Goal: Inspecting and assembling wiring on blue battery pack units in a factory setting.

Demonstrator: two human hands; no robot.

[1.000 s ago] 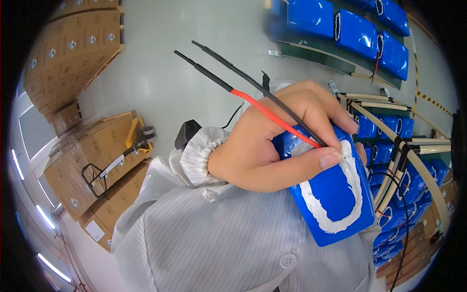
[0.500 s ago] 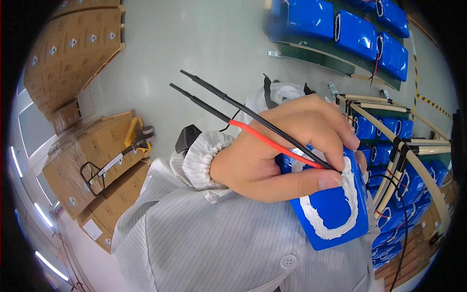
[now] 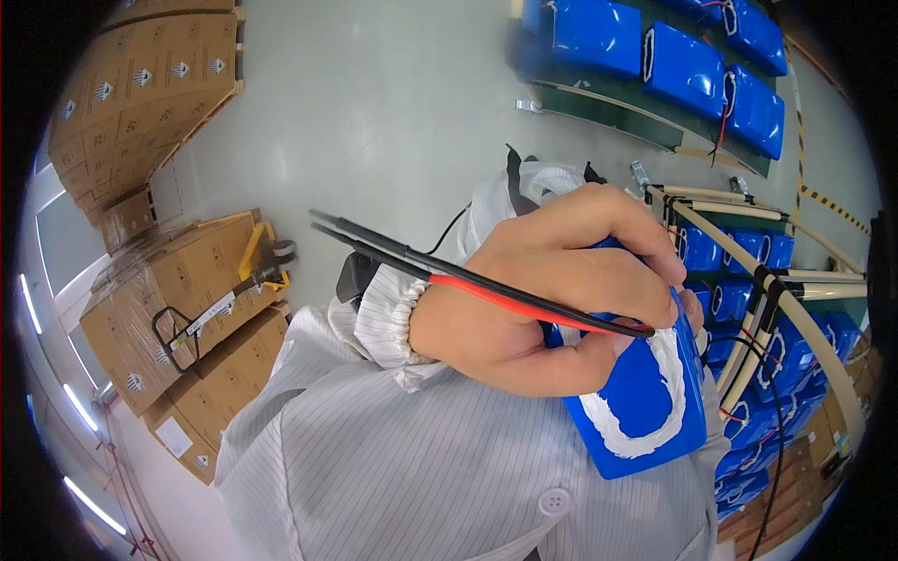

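My left hand reaches in from the left, fingers curled over the upper part of a blue-wrapped battery pack in front of my coat. A red lead and a black lead run between its thumb and index finger, closed near where they leave the pack. Their dark sleeved ends point left, past the wrist. White sealant forms a ring on the pack's facing side. At the pack's right edge shows a bit of finger; I cannot tell which hand it belongs to. No more of my right hand can be made out.
More blue packs lie on a green-topped table at the upper right. A tubular rack holds several others close on my right. Stacked cartons and a yellow pallet jack stand at the left. Grey floor lies ahead.
The free ends of the leads have swung down and left and now lie closer together. My left thumb has drawn back slightly to the left, and the index finger is more bent.
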